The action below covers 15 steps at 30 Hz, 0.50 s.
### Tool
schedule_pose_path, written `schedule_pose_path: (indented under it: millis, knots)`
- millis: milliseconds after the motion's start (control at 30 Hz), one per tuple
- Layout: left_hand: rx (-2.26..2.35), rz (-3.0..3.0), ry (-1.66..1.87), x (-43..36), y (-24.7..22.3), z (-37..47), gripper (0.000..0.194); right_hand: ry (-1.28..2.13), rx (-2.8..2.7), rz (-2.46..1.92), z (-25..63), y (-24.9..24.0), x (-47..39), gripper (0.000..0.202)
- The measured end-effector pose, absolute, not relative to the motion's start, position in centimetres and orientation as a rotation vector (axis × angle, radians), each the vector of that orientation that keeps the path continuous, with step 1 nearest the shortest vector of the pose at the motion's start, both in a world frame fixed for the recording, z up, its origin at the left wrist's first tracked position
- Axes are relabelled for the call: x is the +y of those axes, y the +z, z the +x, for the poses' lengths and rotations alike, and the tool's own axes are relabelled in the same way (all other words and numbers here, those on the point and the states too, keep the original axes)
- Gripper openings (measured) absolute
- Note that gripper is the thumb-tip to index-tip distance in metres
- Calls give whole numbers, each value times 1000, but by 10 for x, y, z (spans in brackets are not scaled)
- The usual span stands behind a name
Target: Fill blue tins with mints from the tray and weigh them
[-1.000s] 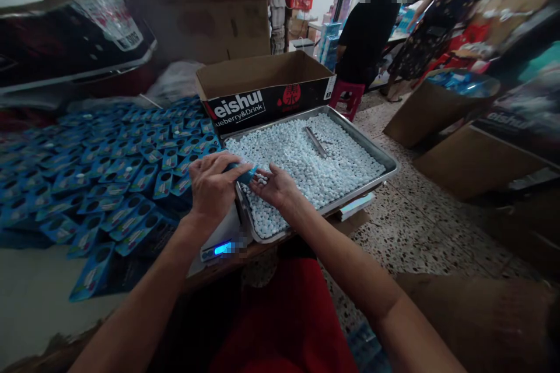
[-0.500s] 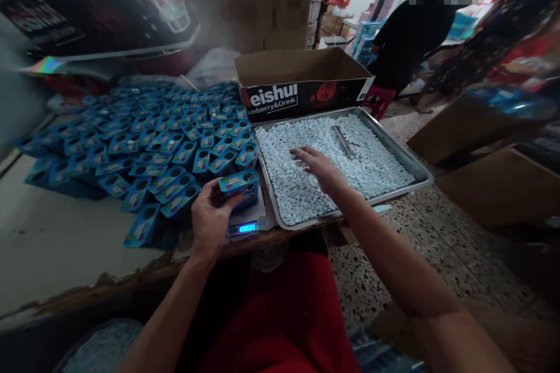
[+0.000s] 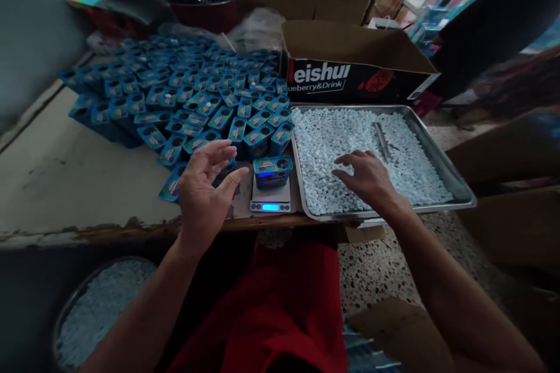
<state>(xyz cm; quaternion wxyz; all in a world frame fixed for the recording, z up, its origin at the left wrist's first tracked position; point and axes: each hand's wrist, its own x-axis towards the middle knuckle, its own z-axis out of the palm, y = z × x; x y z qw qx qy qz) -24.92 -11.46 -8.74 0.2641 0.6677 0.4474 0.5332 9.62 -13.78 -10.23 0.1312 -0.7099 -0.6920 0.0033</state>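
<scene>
A small blue box (image 3: 273, 172) with a round hole in its top stands on a digital scale (image 3: 270, 198) with a lit display. Left of the scale, my left hand (image 3: 205, 183) is open, fingers apart and clear of that box. Many similar blue boxes (image 3: 201, 104) stand packed together behind it. Over a metal tray (image 3: 464, 195) of small pale-blue pellets (image 3: 324, 145) hovers my right hand (image 3: 365, 178), its fingers curved and apart, with nothing visible between them. A narrow metal strip (image 3: 381, 141) lies on the pellets.
Behind the tray stands an open black carton (image 3: 363, 76). A round container of pale pieces (image 3: 105, 303) sits low at the left, below the table edge (image 3: 144, 230). More cardboard boxes (image 3: 516, 224) are at the right, and a person in dark clothing (image 3: 494, 29) is beyond the carton.
My left hand has let go of the blue box on the scale and moved left, opening. My right hand stays over the pellets, slightly nearer me. The view has turned left.
</scene>
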Motion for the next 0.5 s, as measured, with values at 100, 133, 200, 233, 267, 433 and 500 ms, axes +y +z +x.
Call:
schedule_pose_path:
  millis: [100,133,200,233,267,433,500]
  knots:
    - [1342,1927,1561,-132,-79,-254,30,-50,-2244,-2192,87,-108,-135,25]
    - [1355,1997,1584,-141,-80,-254,24,-37,-2282,-2234,84,-109,-133,26]
    - [1237,2225,1482,-160,-89,-252,16,20,-2307,-2286,80,-108,-130,29]
    - [1110,2359,1347,-170,-99,-253,15,47,-2297,-2284,79,-106,-130,30]
    - [975,2471,1190,-179,-110,-256,16,65,-2277,-2258,80,-103,-132,30]
    - [1229,2437,826,-226,-173,-341,18,-35,-1958,-2021,101,-98,-168,35]
    - [1623,2155,751,-261,-186,-394,19,-35,-1807,-2008,117,-103,-186,38]
